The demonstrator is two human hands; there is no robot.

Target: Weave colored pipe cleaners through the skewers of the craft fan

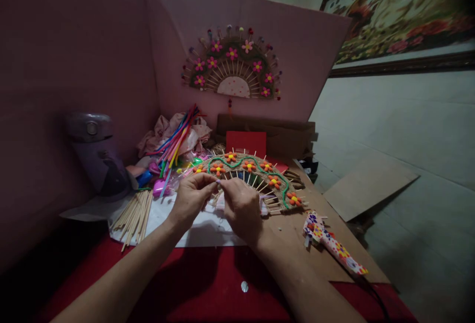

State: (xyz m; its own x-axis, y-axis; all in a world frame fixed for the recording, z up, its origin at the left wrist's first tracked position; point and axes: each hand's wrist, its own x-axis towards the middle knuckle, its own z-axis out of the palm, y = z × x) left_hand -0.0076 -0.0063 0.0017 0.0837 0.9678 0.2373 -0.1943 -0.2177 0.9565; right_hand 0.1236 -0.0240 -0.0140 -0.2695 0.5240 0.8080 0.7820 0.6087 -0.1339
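My left hand (190,198) and my right hand (243,208) meet at the fingertips in front of a half-round fan (243,165). Pinched between both sets of fingers is a small pale purple piece (218,181), too small to tell its kind. Twine covers the fan's curved band, which bears orange flowers with yellow centres and a wavy green line. Thin sticks spread through its middle, and my hands hide part of its lower left. Under my wrists lies a white sheet (159,221).
A second fan (232,61) with pink flowers hangs on the pink panel. Wooden sticks (133,216), coloured strips (178,140) and a lidded bottle (98,160) are at left. A flower-patterned glue gun (334,246), with a cord, lies on cardboard (293,249) at right.
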